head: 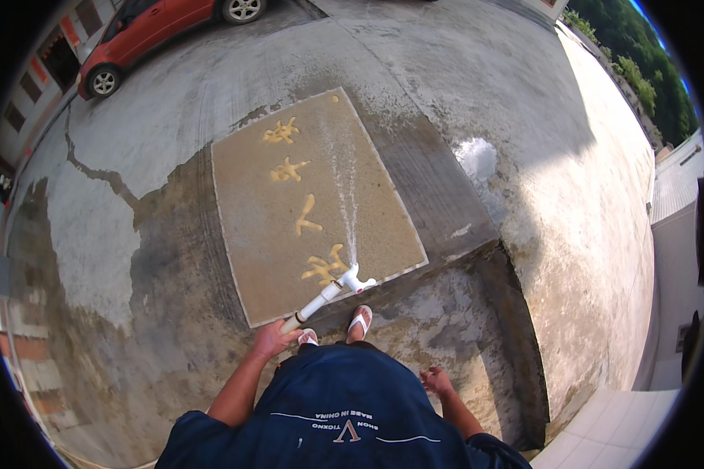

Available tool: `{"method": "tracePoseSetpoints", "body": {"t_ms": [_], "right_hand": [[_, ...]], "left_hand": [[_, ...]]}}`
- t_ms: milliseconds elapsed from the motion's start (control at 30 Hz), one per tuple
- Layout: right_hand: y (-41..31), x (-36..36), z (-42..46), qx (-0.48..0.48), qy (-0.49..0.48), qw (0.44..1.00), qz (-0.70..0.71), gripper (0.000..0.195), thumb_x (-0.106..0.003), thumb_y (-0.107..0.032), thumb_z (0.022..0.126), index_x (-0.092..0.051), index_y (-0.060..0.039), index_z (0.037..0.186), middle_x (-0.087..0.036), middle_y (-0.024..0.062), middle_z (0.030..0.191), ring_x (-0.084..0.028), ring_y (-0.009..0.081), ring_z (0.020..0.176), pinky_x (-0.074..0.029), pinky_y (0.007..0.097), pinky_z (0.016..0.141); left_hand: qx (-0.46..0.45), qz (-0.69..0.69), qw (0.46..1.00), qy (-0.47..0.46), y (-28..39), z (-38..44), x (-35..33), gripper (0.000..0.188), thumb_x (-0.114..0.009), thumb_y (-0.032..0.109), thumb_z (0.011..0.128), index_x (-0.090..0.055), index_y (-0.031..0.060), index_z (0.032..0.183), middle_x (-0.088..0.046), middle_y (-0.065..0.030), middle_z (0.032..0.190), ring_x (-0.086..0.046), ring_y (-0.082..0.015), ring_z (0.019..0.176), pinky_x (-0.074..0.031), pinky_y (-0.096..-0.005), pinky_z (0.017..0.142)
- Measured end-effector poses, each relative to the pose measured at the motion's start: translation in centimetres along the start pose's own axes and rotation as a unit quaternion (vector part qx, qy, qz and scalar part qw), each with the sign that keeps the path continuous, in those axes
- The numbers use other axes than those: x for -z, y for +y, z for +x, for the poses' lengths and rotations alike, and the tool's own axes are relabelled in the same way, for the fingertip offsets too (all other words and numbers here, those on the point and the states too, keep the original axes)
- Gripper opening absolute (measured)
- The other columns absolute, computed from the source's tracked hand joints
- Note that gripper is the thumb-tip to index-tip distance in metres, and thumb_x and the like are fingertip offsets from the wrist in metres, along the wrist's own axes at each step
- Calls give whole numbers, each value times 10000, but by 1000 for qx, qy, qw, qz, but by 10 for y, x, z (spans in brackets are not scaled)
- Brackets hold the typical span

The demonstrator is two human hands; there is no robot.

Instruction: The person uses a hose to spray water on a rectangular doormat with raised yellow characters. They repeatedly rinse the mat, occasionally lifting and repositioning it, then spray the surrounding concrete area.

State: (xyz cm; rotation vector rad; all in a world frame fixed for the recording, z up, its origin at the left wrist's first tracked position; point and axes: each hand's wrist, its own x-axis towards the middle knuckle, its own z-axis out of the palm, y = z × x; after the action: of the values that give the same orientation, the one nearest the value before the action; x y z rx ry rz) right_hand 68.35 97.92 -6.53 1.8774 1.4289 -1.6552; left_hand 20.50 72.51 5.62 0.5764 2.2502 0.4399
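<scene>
My left hand (274, 340) grips the lower end of a white plastic pipe (315, 305) just before my feet. A dark clamp or band circles the pipe near my fingers. At the far end sits a white plastic tap (354, 279) with a red spot on its handle. Out of its spout, a water jet (345, 182) spreads over a brown mat (264, 223). The mat lies flat on concrete, has a pale border and bears large yellow writing. My right hand (437, 380) hangs beside my body, fingers loosely bent and apart, holding nothing.
White flip-flops (359, 321) are on my feet at the mat's near edge. Wet concrete (176, 258) surrounds the mat. To the right, a concrete step edge (519, 305) drops off near a patch of white foam (476, 157). A red car (146, 35) stands at the upper left.
</scene>
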Motion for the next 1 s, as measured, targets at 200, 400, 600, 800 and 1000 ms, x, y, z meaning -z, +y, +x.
{"method": "tracePoseSetpoints", "body": {"t_ms": [200,400,600,800,1000], "right_hand": [[-5,-1,-2,6,-8,1000,-4,649,-699,-306,870,-432,60,1334,-670,172,887,-665,223,698,-533,337,592],[-11,-2,-8,9,-8,1000,-14,646,-698,-300,875,-423,55,1340,-666,167,906,-660,222,712,-530,339,597],[-8,-1,-3,19,-14,1000,-20,649,-702,-291,874,-415,55,1342,-664,160,902,-656,220,705,-526,345,596],[-16,2,-8,22,-9,999,-38,640,-697,-298,878,-425,57,1335,-673,144,839,-649,205,673,-522,334,593],[-25,3,-15,19,-3,996,-86,633,-687,-312,884,-437,58,1332,-670,122,758,-650,194,653,-519,324,581]], "left_hand": [[14,-20,1000,19,5,-7,0,688,-659,699,721,-661,62,981,-683,-211,930,-659,-370,893,-501,-436,761],[17,-34,998,47,9,-7,3,670,-663,679,732,-663,56,978,-685,-204,921,-662,-362,882,-502,-433,755],[27,-39,997,54,8,-6,4,626,-663,668,727,-677,89,965,-699,-166,896,-669,-345,861,-505,-432,742],[34,-16,997,62,3,-7,3,659,-656,690,720,-674,82,971,-696,-177,901,-668,-352,874,-506,-434,749],[48,-6,997,66,2,-10,1,676,-643,699,726,-668,77,991,-691,-192,935,-659,-370,910,-503,-449,772]]}}
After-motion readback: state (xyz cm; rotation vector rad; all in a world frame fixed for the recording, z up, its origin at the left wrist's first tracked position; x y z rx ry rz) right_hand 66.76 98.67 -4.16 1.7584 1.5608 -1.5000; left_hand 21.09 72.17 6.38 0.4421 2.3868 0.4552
